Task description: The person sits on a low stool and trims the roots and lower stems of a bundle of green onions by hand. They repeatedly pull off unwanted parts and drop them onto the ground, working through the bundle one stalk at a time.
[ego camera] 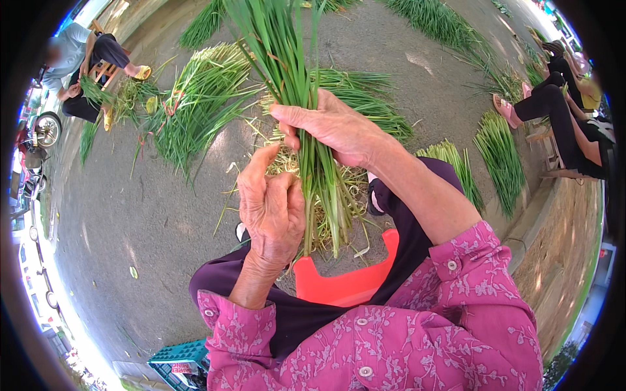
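Note:
A bunch of long green stalks with flat leaves (313,161) stands in front of me, its pale stem ends towards my lap and its leaves pointing away. My right hand (337,127) is closed round the middle of the bunch, thumb across the front. My left hand (271,205) is at the left side of the lower stems, fingers curled and touching or very near them; whether it pinches a stalk is hidden. Below the bunch, yellowish trimmed leaves and stems (288,163) lie in a pile on the pavement between my feet.
A red plastic stool (337,288) is under me. Green bundles lie on the pavement at left (190,107), behind the bunch (362,97) and at right (499,161). A teal crate (181,361) stands lower left. Seated people are at far left (83,63) and far right (552,97).

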